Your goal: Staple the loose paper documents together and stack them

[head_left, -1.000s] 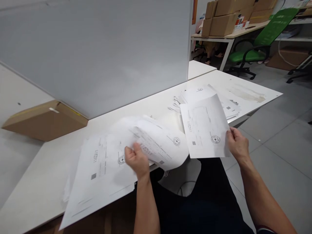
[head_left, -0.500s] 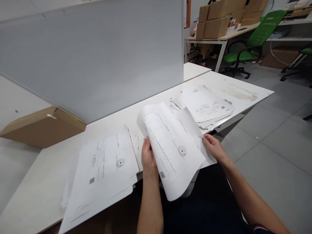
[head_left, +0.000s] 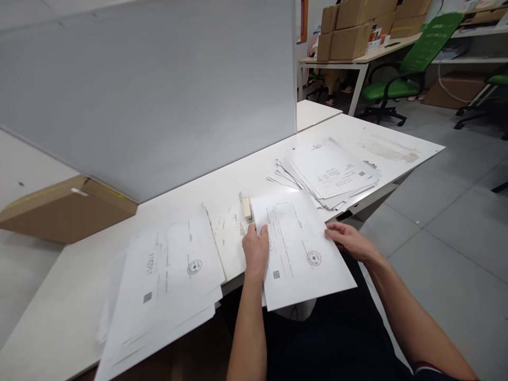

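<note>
Printed paper sheets with a round star stamp and a square code lie flat between my hands, reaching past the table's front edge. My left hand is closed on their left edge, thumb on top. At the right edge, my right hand has its fingers curled and pinched on the paper. Just beyond my left hand sits a small cream object that looks like a stapler. A stack of similar sheets lies to the left, overhanging the edge. Another loose pile of papers is at the right.
The white table runs along a grey partition. A cardboard box leans at the left. Further off are a green chair, another desk with stacked boxes, and a person's feet beneath it.
The sheets went from curled and lifted to lying flat and squared. My left hand shifted slightly right and up onto their edge. The cream object has come into view.
</note>
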Tool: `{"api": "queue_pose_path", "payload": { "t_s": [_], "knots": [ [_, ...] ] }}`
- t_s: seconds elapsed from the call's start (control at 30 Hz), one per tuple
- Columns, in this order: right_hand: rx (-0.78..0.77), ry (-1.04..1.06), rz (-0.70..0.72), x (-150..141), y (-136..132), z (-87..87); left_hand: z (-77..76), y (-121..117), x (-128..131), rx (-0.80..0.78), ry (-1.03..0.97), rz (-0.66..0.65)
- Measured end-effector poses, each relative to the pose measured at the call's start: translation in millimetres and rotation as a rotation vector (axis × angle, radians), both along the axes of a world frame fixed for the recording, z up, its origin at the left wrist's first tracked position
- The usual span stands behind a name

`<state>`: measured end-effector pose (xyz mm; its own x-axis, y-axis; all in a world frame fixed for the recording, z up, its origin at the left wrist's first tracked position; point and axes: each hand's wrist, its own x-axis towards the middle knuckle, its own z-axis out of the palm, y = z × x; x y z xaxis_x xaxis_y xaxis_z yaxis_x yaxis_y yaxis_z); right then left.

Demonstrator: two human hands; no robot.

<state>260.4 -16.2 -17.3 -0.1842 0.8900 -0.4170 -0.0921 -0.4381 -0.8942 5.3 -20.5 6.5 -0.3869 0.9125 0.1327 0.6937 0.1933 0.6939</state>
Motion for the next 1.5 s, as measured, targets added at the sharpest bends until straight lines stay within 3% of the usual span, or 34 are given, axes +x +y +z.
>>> {"api": "queue_pose_path", "payload": {
  "t_s": [0.1, 0.2, 0.33, 0.43, 0.53, 0.63, 0.77, 0.87, 1.03, 1.13, 1.23, 1.37, 1.5],
  "knots": [
    [0.02, -0.063, 0.07, -1, -1, -0.9, 2.1, -5, -3, -0.099, 0.204, 0.048],
    [0.039, -0.112, 0.05, -4, -4, -2.3, 0.1, -10, -5, -0.189, 0.339, 0.087],
    [0.053, -0.045, 0.023, -16, -6, -9.5, -2.8, -11, -5, -0.191, 0.401, 0.044],
    [0.062, -0.011, 0.006, -22, -7, -15.6, -1.4, -13, -6, -0.167, 0.34, -0.004],
    [0.138, -0.087, -0.041, -17, -9, -14.2, 2.7, -16, -10, -0.117, 0.139, 0.001],
    [0.22, -0.128, -0.043, -7, -13, -2.1, 7.0, -15, -14, -0.075, -0.18, 0.032],
    [0.327, -0.177, -0.023, -2, -15, 20.9, 15.3, -9, -10, 0.031, -0.784, -0.178],
    [0.442, -0.201, -0.092, -8, -11, 40.1, 31.9, -7, -5, 0.21, -1.032, -0.261],
    [0.627, -0.093, -0.214, -33, 11, 75.3, 81.0, -9, -9, 0.578, -0.881, -0.161],
    [0.724, 0.013, -0.201, -53, 30, 82.8, 101.1, -7, -15, 0.752, -0.725, -0.12],
    [0.759, 0.111, -0.147, -71, 48, 71.9, 99.3, -4, -21, 0.808, -0.645, -0.11],
    [0.715, 0.156, -0.075, -83, 60, 50.4, 81.0, -1, -23, 0.7, -0.642, -0.095],
    [0.696, 0.169, -0.058, -81, 61, 46.1, 74.9, 1, -24, 0.721, -0.642, -0.068]
  ]
}}
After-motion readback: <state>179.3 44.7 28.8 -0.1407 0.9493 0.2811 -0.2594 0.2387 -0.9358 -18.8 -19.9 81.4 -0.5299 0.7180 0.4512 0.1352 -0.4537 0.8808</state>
